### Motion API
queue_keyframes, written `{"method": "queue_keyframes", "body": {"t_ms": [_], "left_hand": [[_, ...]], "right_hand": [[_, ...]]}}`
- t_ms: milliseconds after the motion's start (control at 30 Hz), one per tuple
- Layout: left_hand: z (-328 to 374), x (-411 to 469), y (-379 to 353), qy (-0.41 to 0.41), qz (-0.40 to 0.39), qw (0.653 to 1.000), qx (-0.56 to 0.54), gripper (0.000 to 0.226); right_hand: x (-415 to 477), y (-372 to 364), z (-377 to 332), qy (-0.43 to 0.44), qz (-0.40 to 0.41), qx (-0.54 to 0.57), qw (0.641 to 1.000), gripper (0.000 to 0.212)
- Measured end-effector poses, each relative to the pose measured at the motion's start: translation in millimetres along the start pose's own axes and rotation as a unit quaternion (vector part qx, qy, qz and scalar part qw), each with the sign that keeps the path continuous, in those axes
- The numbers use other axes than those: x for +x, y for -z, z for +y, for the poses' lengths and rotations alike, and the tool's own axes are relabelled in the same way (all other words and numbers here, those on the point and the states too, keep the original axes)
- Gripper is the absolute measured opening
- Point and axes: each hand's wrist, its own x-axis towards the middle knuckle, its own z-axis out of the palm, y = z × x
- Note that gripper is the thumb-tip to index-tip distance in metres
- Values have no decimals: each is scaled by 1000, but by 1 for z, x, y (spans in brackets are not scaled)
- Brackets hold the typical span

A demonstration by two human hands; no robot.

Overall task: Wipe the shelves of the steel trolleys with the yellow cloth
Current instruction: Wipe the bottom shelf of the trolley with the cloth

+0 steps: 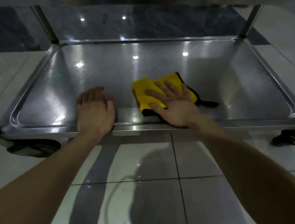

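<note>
The bottom shelf (166,68) of a steel trolley fills the middle of the head view, shiny and rimmed. A yellow cloth (145,90) with a black edge and a black tag lies folded on it near the front rim. My right hand (173,103) presses flat on the cloth with fingers spread. My left hand (95,111) rests over the shelf's front rim to the left of the cloth, fingers curled onto the steel, holding nothing else.
Upright posts (251,18) rise at the shelf's back corners, with an upper shelf's underside above. Black caster wheels (34,146) sit at the front left and at the right. Glossy grey and white floor tiles (152,195) lie in front.
</note>
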Motion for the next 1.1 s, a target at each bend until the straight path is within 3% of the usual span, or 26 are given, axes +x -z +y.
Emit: {"method": "queue_keyframes", "body": {"t_ms": [200,333,600,867,1033,1100], "left_hand": [[4,-2,-4,2,17,1000,-17,52],[8,-2,-3,7,18,999,-29,57],[7,-1,-4,2,42,998,-43,54],[4,0,-2,36,97,982,-160,48],[3,-1,13,74,62,955,-279,50],[-19,5,21,83,60,963,-251,47]], "right_hand": [[76,35,111,-191,6,-12,981,68],[133,40,101,-236,6,-6,972,76],[183,24,-23,-103,-37,-19,994,68],[29,-12,-84,75,-8,3,997,60],[-32,-13,-82,91,5,22,996,59],[-30,-10,-82,87,-5,18,996,61]]}}
